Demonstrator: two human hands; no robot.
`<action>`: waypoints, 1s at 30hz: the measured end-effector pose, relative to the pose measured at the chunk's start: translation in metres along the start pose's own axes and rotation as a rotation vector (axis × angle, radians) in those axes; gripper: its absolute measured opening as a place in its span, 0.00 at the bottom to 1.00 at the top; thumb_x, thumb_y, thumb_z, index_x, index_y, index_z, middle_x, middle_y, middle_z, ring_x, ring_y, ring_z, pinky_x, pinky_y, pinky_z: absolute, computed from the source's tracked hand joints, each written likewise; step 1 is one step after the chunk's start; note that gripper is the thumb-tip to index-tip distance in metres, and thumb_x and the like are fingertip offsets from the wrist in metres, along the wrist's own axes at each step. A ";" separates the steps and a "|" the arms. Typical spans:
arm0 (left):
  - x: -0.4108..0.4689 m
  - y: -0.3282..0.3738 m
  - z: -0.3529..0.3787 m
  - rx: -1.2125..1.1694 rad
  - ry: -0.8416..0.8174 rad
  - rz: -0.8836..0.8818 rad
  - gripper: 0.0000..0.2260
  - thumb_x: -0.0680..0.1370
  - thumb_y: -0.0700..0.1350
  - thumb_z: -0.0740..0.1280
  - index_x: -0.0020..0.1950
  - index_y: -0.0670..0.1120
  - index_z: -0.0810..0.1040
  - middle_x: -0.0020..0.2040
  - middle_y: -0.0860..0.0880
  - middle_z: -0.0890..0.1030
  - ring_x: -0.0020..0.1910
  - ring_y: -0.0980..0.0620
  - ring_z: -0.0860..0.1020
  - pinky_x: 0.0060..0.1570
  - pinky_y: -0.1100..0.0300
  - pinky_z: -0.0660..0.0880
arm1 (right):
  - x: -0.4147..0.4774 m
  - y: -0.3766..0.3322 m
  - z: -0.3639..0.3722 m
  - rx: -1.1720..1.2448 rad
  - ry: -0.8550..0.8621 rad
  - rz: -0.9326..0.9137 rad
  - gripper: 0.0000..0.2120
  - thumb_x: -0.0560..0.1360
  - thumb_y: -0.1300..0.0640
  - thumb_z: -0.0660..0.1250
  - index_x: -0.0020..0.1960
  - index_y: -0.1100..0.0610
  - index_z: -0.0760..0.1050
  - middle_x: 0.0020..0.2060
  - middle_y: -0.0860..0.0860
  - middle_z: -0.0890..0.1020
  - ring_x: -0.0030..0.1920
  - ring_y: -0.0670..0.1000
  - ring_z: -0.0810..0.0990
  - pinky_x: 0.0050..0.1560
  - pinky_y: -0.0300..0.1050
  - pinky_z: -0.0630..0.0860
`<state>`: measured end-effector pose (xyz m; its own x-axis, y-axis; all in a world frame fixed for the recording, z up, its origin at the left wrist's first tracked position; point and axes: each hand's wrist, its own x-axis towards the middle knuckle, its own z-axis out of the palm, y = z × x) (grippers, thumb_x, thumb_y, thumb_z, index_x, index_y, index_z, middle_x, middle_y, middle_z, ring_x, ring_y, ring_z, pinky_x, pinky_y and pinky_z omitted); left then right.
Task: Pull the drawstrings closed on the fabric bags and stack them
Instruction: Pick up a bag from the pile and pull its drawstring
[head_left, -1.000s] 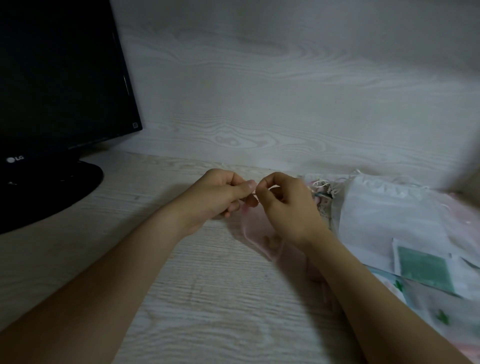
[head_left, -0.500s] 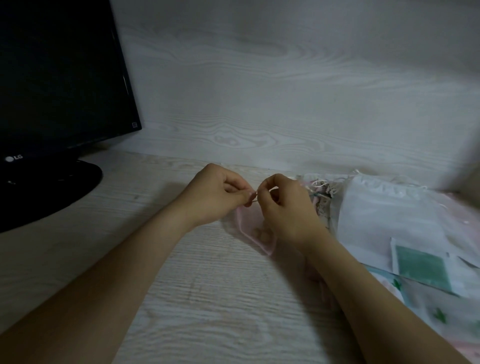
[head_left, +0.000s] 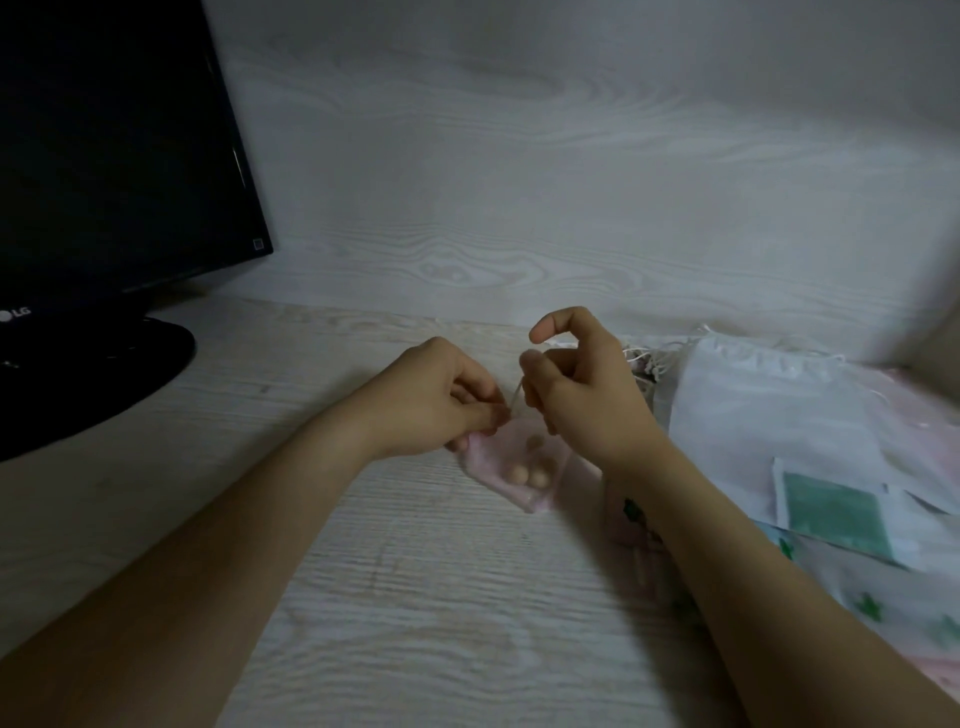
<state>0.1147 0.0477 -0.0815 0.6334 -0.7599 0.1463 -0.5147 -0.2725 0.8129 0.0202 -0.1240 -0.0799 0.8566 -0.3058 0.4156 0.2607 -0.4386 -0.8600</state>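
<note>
I see a sheer pink bag (head_left: 511, 467) at the middle, with tan round beads (head_left: 530, 475) showing through it; its drawstring (head_left: 516, 397) reads off-white. To the right is a translucent white bag (head_left: 769, 415), and below it a solid green patch (head_left: 831, 512) edged in white. Nearer me, a white cloth (head_left: 841, 582) carries small green prints. The counter (head_left: 415, 597) is pale whitewashed wood grain, the wall (head_left: 571, 182) likewise. The monitor (head_left: 104, 156) is black with a white logo.
</note>
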 end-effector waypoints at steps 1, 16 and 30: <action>0.001 0.000 0.002 -0.005 0.004 0.006 0.02 0.80 0.44 0.75 0.48 0.49 0.88 0.40 0.48 0.87 0.40 0.49 0.87 0.43 0.54 0.84 | 0.000 -0.001 0.000 0.036 0.003 0.018 0.05 0.82 0.63 0.65 0.56 0.56 0.71 0.28 0.51 0.79 0.28 0.49 0.75 0.32 0.46 0.72; 0.012 -0.006 0.015 -0.324 0.069 -0.135 0.07 0.83 0.40 0.69 0.54 0.43 0.88 0.46 0.40 0.86 0.43 0.49 0.82 0.49 0.53 0.83 | 0.001 0.003 -0.004 -0.532 -0.057 -0.245 0.07 0.69 0.53 0.75 0.48 0.50 0.83 0.37 0.43 0.85 0.38 0.42 0.84 0.44 0.45 0.82; 0.008 -0.002 0.016 -0.363 0.083 -0.174 0.06 0.82 0.41 0.72 0.54 0.44 0.89 0.47 0.43 0.87 0.46 0.49 0.83 0.54 0.52 0.84 | 0.004 -0.001 -0.010 -0.735 -0.143 -0.450 0.04 0.71 0.60 0.77 0.44 0.52 0.88 0.38 0.47 0.87 0.38 0.49 0.84 0.43 0.48 0.79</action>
<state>0.1122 0.0328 -0.0909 0.7449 -0.6668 0.0220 -0.1679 -0.1554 0.9735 0.0190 -0.1332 -0.0741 0.8019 0.1144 0.5864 0.2763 -0.9412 -0.1943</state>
